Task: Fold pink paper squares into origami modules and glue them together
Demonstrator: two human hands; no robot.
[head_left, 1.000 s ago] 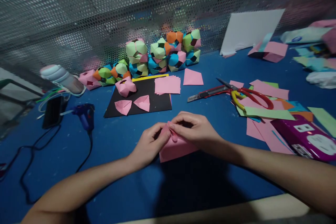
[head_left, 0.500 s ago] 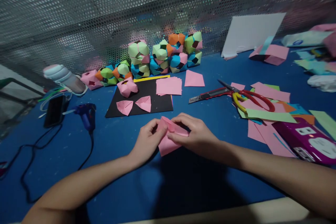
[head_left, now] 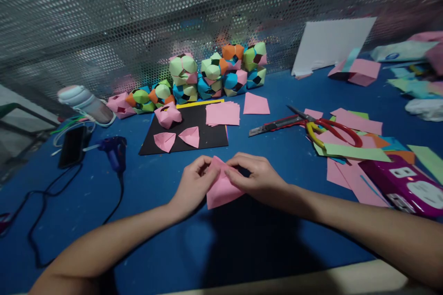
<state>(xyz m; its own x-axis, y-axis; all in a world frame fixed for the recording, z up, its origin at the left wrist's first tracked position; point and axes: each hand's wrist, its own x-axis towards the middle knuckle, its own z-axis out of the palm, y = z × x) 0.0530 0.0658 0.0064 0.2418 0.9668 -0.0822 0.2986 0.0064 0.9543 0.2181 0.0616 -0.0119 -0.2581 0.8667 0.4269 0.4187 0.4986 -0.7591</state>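
- The pink sheet [head_left: 221, 193] could crease off line, in all likelihood: both hands grip it toward its far end, while its near edge hangs free of any finger and could swing.
- Uneven pinching could also rumple or tear the paper near its far tip, should one hand pull harder than the other.
- The fingers cover much of the fold, so a misaligned edge there might go unnoticed.
- The cord [head_left: 120, 193] of the glue gun [head_left: 114, 151] runs down to the left forearm; a sweep of that arm could drag it.
- The left hand [head_left: 194, 188] is nearly closed, holding the sheet's left side between thumb and fingers.
- The right hand [head_left: 258, 176] pinches the right side the same way, thumb on top, with a gap inside its curl.
- The sheet lies between the two hands, in the near middle of the blue counter [head_left: 155, 249], nearer than the black board [head_left: 212, 139]; whether it touches the counter cannot be told.
- It looks matt and plain, with a pointed far tip, a broad near edge that slants, and a shaded lower part. Its right corner is hidden by the right hand.
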